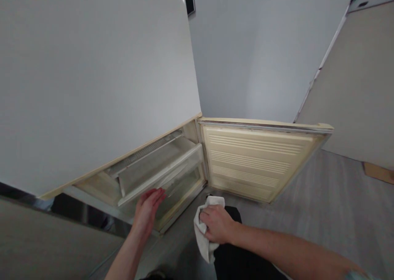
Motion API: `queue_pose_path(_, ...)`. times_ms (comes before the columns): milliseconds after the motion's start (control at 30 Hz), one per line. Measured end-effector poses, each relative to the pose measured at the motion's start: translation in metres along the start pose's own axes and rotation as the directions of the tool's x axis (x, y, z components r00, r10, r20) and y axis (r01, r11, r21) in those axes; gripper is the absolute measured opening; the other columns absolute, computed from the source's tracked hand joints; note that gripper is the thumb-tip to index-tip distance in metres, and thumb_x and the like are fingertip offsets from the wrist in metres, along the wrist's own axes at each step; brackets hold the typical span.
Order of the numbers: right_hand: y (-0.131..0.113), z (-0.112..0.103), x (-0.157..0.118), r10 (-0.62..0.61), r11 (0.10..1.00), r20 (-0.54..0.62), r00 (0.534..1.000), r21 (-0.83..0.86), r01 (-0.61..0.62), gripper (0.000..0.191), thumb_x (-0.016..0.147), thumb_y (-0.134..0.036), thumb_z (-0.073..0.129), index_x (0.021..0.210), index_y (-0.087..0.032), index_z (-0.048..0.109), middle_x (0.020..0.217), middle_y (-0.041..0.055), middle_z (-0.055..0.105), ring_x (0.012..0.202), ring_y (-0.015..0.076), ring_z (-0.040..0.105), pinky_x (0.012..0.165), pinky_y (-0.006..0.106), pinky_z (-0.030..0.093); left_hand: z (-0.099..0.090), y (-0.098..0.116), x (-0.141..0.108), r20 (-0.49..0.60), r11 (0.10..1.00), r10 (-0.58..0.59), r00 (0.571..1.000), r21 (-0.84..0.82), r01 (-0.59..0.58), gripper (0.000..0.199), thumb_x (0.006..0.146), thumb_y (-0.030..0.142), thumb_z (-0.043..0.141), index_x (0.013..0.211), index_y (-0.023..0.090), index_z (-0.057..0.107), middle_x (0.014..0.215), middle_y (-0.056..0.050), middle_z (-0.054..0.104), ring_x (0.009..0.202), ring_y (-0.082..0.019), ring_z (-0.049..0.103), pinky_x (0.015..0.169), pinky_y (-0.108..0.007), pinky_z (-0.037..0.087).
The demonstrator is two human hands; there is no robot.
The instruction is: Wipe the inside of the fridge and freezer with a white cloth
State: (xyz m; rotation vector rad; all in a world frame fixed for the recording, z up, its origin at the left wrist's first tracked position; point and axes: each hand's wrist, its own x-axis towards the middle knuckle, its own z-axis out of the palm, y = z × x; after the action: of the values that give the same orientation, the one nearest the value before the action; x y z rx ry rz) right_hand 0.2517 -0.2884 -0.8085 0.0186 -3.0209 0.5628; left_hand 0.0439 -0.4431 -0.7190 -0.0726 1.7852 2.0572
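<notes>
A white fridge stands in front of me with its lower door (pixel 255 161) swung open to the right. Inside the low compartment sits a clear plastic drawer (pixel 160 171). My left hand (pixel 147 212) reaches forward, fingers flat and together, touching the drawer's front lip. My right hand (pixel 217 224) is closed around a crumpled white cloth (pixel 203 239), held low in front of the open compartment, above my dark trouser leg.
The fridge's closed upper door (pixel 92 79) fills the left of the view. A grey wall (pixel 255 54) is behind, a pale panel (pixel 360 87) at right. Grey floor (pixel 323 206) spreads to the right, with a brown cardboard piece (pixel 378 172) near the panel.
</notes>
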Motion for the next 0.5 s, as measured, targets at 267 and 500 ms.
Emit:
queue_pose_path(267, 0.000, 0.001, 0.002, 0.015, 0.999, 0.038, 0.999, -0.048, -0.013, 0.028, 0.082, -0.036, 0.059, 0.099, -0.015, 0.066, 0.101, 0.0101, 0.070, 0.093, 0.0253, 0.065, 0.086, 0.036, 0.050, -0.002, 0.027, 0.069, -0.081, 0.995, 0.012, 0.997, 0.101, -0.004, 0.012, 0.073, 0.009, 0.065, 0.082, 0.014, 0.060, 0.085, -0.006, 0.068, 0.070, -0.017, 0.068, 0.074, -0.032, 0.055)
queue_pose_path(500, -0.003, 0.004, -0.003, 0.006, 0.997, 0.052, 0.999, -0.073, -0.002, 0.032, 0.082, -0.040, 0.059, 0.100, -0.015, 0.066, 0.101, 0.0102, 0.069, 0.093, 0.0264, 0.065, 0.087, 0.038, 0.051, 0.009, 0.037, 0.093, -0.103, 0.980, 0.065, 0.993, 0.195, -0.044, 0.014, 0.074, 0.009, 0.062, 0.083, 0.016, 0.054, 0.082, -0.003, 0.064, 0.065, -0.013, 0.063, 0.067, -0.028, 0.053)
